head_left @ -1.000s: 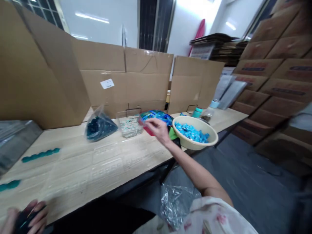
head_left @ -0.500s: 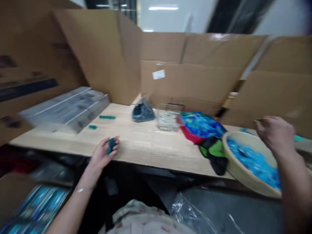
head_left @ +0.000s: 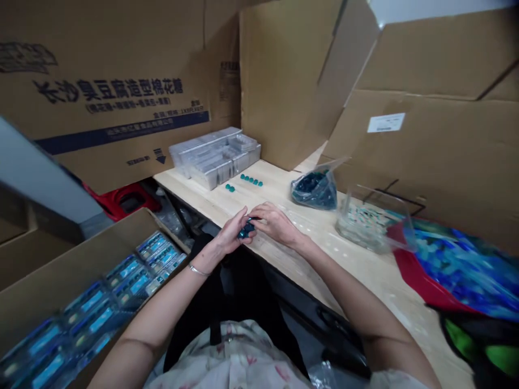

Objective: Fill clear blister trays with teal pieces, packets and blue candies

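Note:
My left hand (head_left: 232, 233) is closed around several small, glossy dark teal pieces (head_left: 245, 229), palm up over the table's front edge. My right hand (head_left: 272, 222) meets it from the right, its fingertips pinched together at those pieces; whether one is between them is hidden. Beyond the hands, a short row of green-teal pieces (head_left: 251, 180) lies on the table, with a pair of similar pieces (head_left: 230, 188) in front of it. A clear plastic bag (head_left: 314, 189) filled with dark teal pieces stands to the right of the row.
Clear plastic boxes (head_left: 219, 158) are stacked at the table's far left. A transparent container (head_left: 365, 224) and a red tray (head_left: 417, 275) of blue pieces stand right. Lower left, a cardboard carton (head_left: 81, 275) holds packaged sets. Cardboard walls (head_left: 292, 81) enclose the table's back.
The view has turned left. My right hand has come from above the cream basin of blue pieces to my left hand; the basin is out of view. My left hand still holds the teal pieces.

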Action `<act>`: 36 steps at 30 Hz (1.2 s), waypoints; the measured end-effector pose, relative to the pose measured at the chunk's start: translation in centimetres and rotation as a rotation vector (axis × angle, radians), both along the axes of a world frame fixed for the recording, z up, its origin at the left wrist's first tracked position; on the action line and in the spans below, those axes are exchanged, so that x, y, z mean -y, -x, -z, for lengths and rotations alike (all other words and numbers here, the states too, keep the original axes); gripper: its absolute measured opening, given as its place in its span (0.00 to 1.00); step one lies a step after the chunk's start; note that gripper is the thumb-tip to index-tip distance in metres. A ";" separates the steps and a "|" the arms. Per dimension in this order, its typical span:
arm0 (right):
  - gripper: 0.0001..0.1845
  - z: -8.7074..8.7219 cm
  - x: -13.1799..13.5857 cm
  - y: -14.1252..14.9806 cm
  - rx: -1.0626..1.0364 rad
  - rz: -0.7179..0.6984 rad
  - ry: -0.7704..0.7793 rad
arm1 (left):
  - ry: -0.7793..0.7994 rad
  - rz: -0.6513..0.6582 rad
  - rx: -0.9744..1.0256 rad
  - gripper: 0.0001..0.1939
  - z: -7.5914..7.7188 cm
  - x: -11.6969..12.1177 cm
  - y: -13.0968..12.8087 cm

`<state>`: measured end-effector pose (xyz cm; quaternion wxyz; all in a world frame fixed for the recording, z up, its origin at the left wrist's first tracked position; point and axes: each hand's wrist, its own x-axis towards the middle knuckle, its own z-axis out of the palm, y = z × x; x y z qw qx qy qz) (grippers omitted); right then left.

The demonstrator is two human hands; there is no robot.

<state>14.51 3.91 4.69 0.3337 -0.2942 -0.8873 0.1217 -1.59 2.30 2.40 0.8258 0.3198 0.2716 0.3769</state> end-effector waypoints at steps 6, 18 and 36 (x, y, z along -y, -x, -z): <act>0.09 1.1 -2.8 2.3 -0.221 0.020 0.239 | -0.039 -0.107 -0.011 0.18 0.4 -1.1 2.3; 0.08 1.1 -4.5 5.2 0.096 -0.134 -0.117 | -0.085 -0.187 -0.044 0.21 1.5 -2.8 5.0; 0.11 2.2 -5.5 5.7 0.344 -0.257 -0.225 | -0.512 -0.106 -0.572 0.18 2.3 -3.4 8.6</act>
